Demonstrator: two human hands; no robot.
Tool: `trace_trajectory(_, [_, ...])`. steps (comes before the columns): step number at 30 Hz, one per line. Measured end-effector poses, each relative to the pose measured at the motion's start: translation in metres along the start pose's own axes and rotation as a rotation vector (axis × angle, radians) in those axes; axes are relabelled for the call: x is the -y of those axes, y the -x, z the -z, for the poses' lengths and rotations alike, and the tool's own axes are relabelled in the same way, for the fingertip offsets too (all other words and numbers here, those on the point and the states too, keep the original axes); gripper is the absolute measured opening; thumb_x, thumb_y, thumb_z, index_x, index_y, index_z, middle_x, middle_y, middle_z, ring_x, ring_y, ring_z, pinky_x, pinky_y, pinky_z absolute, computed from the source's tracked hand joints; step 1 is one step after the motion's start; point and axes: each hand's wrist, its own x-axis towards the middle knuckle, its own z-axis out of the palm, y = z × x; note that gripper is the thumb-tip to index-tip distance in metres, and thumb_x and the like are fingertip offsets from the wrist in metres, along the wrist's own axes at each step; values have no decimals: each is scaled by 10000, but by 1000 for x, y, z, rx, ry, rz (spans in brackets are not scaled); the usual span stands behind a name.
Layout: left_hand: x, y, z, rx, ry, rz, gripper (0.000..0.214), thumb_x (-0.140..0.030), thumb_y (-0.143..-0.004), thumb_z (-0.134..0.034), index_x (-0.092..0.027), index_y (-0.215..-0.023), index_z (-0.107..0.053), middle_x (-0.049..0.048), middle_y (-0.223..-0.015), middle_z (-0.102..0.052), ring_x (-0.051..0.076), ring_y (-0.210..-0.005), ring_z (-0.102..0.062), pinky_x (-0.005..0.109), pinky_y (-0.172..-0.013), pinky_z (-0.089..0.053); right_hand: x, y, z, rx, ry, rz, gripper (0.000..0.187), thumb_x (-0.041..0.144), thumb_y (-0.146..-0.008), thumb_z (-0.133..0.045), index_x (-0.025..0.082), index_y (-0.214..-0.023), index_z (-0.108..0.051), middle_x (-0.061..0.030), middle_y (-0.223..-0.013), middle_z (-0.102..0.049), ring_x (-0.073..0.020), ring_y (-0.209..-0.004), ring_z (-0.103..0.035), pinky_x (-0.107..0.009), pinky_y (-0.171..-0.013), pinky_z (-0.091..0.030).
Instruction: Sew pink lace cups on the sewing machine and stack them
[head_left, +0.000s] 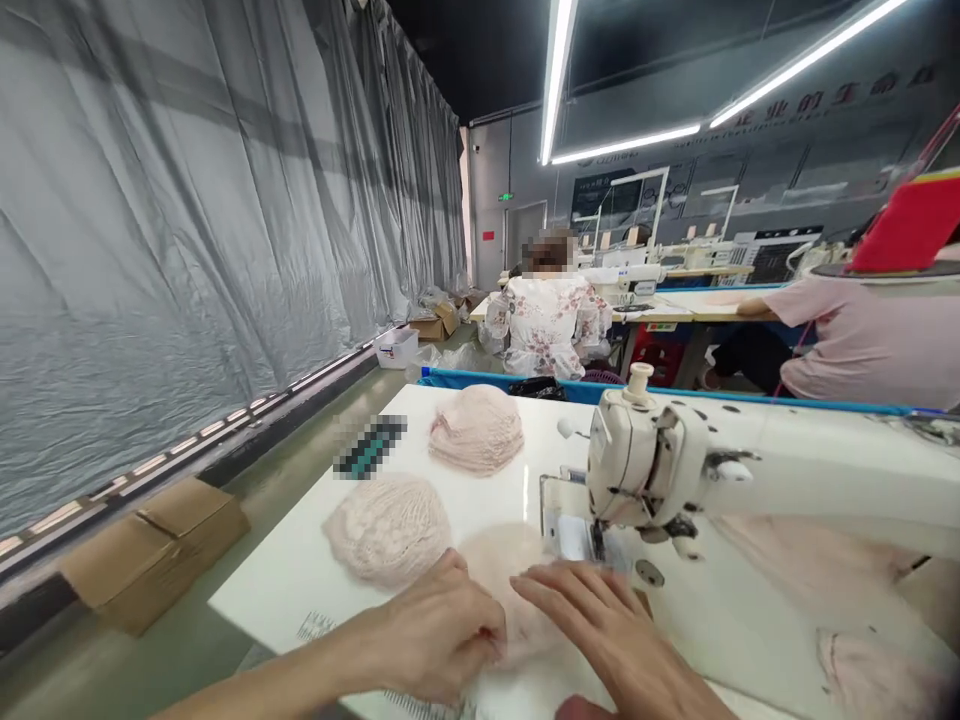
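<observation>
A pale pink fuzzy fabric piece (501,560) lies on the white table in front of the sewing machine (637,460), partly covered by both hands. My left hand (450,635) is closed, its fingers pinching the near left edge of that piece. With fingers stretched out, my right hand (600,630) rests flat on the fabric's right side, close to the needle area. The needle and presser foot are blurred. Left of the piece sits a pale pink knitted, cap-shaped piece (390,528). Farther back is a similar knitted piece (477,430).
More pink fabric (825,550) lies under the machine arm at right. A dark pixelated object (369,447) is at the table's left edge. A cardboard box (154,550) stands on the floor at left. Ahead sit a person in a floral top (551,325) and another in pink (877,340).
</observation>
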Motion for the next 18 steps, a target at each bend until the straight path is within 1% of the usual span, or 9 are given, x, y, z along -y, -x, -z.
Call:
trace_trajectory(1, [-6, 11, 4, 71, 199, 76, 127, -72, -733, -561, -184, -746, -619, -53, -648, -582, 107, -630, -517, 242, -741, -390, 8, -4, 1, 108, -96, -72, 684, 27, -589, -805, 181, -1231, -628, -87, -1109, -731, -283, -1033, -664, -370, -907, -514])
trace_trajectory(3, [-14, 29, 6, 186, 575, 209, 25, -166, -734, -621, -166, -748, -642, -49, -625, -548, 102, -597, -477, 215, -617, -365, 20, -7, 2, 348, -310, -238, 486, -27, -599, -728, 193, -1032, -725, -36, -904, -731, -236, -900, -668, -310, -800, -521])
trace_trajectory(5, [-19, 45, -3, 241, 928, 326, 241, -372, -725, -729, -146, -775, -664, -38, -635, -538, 96, -585, -449, 207, -569, -350, 29, -4, 2, 519, -579, -416, 257, 34, -629, -722, 186, -835, -744, 6, -749, -672, -177, -750, -628, -226, -635, -476])
trace_trajectory(7, [-24, 59, -22, 268, 1179, 410, 470, -544, -621, -819, -132, -809, -692, -29, -657, -551, 86, -598, -449, 204, -591, -366, 37, 6, 2, 629, -900, -556, 137, 132, -611, -770, 170, -734, -722, 42, -645, -607, -119, -627, -553, -177, -541, -405])
trace_trajectory(9, [-29, 73, -47, 294, 1300, 432, 530, -552, -548, -873, -133, -838, -728, -20, -692, -583, 78, -628, -473, 198, -633, -376, 44, 20, 0, 702, -1181, -649, 214, 278, -577, -838, 160, -711, -720, 57, -574, -565, -99, -566, -524, -165, -510, -397])
trace_trajectory(11, [-36, 83, -72, 311, 1356, 376, 442, -487, -573, -890, -141, -813, -757, -13, -702, -599, 68, -640, -490, 188, -644, -368, 51, 37, -2, 763, -1322, -698, 361, 439, -531, -873, 153, -707, -741, 41, -553, -568, -121, -562, -566, -189, -514, -445])
trace_trajectory(13, [-42, 89, -93, 291, 1447, 306, 355, -457, -615, -881, -143, -735, -765, -7, -687, -595, 57, -617, -488, 183, -619, -354, 58, 52, -3, 803, -1364, -719, 463, 529, -497, -881, 148, -737, -774, 16, -579, -605, -151, -600, -622, -218, -544, -492])
trace_trajectory(15, [-48, 92, -106, 283, 1563, 260, 339, -449, -604, -891, -145, -679, -762, 17, -720, -629, 66, -637, -526, 190, -630, -368, 64, 64, -3, 819, -1371, -737, 498, 545, -478, -895, 148, -763, -798, 6, -609, -640, -139, -613, -633, -204, -571, -499])
trace_trajectory(18, [-55, 93, -116, 361, 1644, 349, 378, -475, -567, -904, -149, -711, -775, 48, -763, -685, 85, -662, -575, 203, -670, -406, 68, 81, -9, 786, -1369, -730, 489, 533, -457, -915, 154, -749, -813, 14, -618, -667, -94, -588, -605, -156, -569, -457])
